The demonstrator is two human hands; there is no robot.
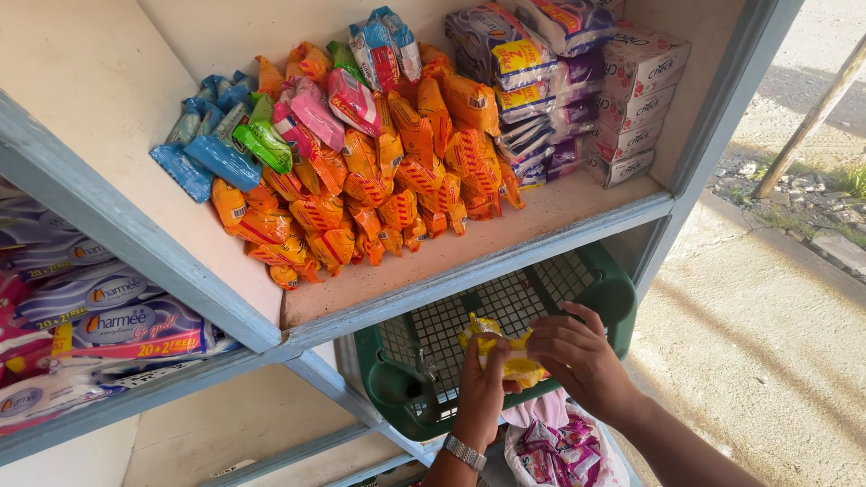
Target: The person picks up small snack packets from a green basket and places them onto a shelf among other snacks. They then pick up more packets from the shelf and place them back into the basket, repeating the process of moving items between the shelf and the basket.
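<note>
Both hands' grip pinches yellow sachets (505, 352) between left hand (481, 383) and right hand (577, 356).

Both hands (532, 370) raised together, fingers curled

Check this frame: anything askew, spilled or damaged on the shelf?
Nothing spilled or torn. The orange packets lie in a loose heap, unlike the stacked boxes. Both hands, left and right, hold yellow packets over the green basket.
</note>
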